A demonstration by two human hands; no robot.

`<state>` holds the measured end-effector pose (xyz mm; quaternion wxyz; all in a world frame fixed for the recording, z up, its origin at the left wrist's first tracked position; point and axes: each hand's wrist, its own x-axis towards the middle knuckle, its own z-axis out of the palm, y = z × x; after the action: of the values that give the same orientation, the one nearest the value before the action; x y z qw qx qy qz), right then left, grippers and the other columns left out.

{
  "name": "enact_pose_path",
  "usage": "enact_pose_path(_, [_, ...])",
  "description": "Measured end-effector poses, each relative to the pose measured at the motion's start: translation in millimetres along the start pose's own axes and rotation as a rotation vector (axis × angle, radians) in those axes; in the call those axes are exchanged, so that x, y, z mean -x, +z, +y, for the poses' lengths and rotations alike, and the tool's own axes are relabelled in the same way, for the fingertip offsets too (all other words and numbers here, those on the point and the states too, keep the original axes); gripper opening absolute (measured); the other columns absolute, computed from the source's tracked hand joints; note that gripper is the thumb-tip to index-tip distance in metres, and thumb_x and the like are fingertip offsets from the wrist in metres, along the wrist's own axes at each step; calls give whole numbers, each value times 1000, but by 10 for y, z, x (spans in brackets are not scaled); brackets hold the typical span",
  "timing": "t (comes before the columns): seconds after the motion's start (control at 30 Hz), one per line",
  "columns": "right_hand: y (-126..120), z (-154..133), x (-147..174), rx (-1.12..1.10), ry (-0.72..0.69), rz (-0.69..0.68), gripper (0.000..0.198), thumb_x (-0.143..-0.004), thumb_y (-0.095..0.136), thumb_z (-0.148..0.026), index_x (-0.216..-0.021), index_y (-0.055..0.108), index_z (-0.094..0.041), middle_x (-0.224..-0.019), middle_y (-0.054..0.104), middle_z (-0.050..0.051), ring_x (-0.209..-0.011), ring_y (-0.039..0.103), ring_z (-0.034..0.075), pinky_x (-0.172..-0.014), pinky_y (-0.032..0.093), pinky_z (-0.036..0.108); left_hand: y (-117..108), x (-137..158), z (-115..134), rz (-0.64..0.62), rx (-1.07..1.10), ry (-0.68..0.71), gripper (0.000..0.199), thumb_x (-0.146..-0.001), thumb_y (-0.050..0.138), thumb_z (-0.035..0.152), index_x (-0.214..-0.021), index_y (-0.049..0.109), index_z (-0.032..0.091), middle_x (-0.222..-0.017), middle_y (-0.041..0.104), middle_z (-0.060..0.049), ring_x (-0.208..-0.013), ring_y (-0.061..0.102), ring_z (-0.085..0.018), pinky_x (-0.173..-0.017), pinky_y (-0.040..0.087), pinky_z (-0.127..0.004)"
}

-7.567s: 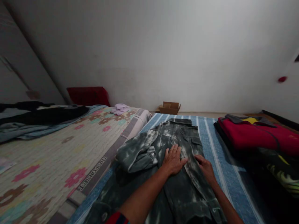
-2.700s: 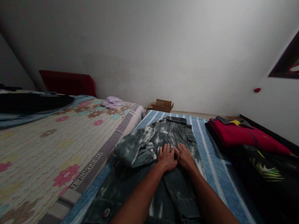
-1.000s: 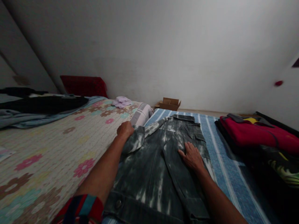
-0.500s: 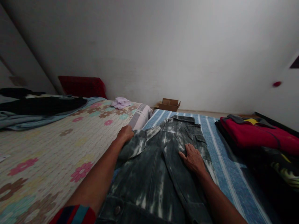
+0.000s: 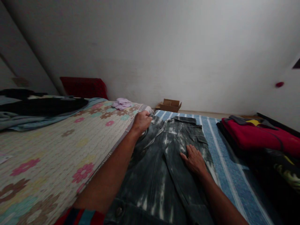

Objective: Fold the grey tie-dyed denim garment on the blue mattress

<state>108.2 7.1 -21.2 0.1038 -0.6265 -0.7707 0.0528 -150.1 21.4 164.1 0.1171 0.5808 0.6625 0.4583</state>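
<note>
Denim, grey-green and bleach-streaked: jacket (image 5: 164,162) lay face up along the left edge of the blue striped sheet (image 5: 225,162), collar toward the far wall. Had shifted in the last half second: left hand (image 5: 141,122), closed in a fist on the sleeve cloth, drawn from the middle of the left edge up to the far left shoulder, close beside the collar. Sleeve no longer bunched across the chest as seconds ago; now carried out along the seam where the striped sheet met the flowered mat (image 5: 58,150). Right hand (image 5: 194,159) stayed where it was, fingers spread flat, pressing the right front panel near the chest pocket. Judged from this: sleeve being straightened out while the body was pinned flat, so the smoothing was well along and the fold itself not yet made. Folded red garment (image 5: 257,136) sat on the pile at the right edge, well apart; cardboard box (image 5: 170,105) beyond the far edge, on the floor.
</note>
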Motion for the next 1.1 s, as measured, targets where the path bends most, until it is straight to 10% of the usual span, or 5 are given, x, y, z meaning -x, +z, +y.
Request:
enact_pose_path(0.5, [-87, -81, 43, -85, -83, -88, 55, -92, 36, -48, -141, 38, -21, -151, 26, 12, -140, 17, 28, -108, 17, 50, 553, 240, 520, 0, 234, 116, 7, -70, 51, 12, -65, 51, 17, -60, 52, 3, -61, 51, -12, -60, 40, -23])
enact_pose_path(0.8, [-654, -518, 280, -1241, -281, 70, 81, -68, 67, -56, -136, 41, -20, -129, 54, 13, -120, 49, 30, -96, 41, 45, 870, 554, 691, -74, 215, 127, 8, -76, 52, 12, -71, 51, 18, -71, 58, 0, -72, 55, -14, -70, 44, -26])
enact_pose_path(1.1, [-619, -588, 287, -1463, 280, -44, 37, -63, 68, -41, -91, 60, -18, -66, 64, 0, -55, 60, 18, -47, 51, 30, 489, 915, 217, -291, 183, 120, 10, -83, 48, 23, -86, 57, 19, -84, 66, -1, -79, 62, -15, -71, 48, -24])
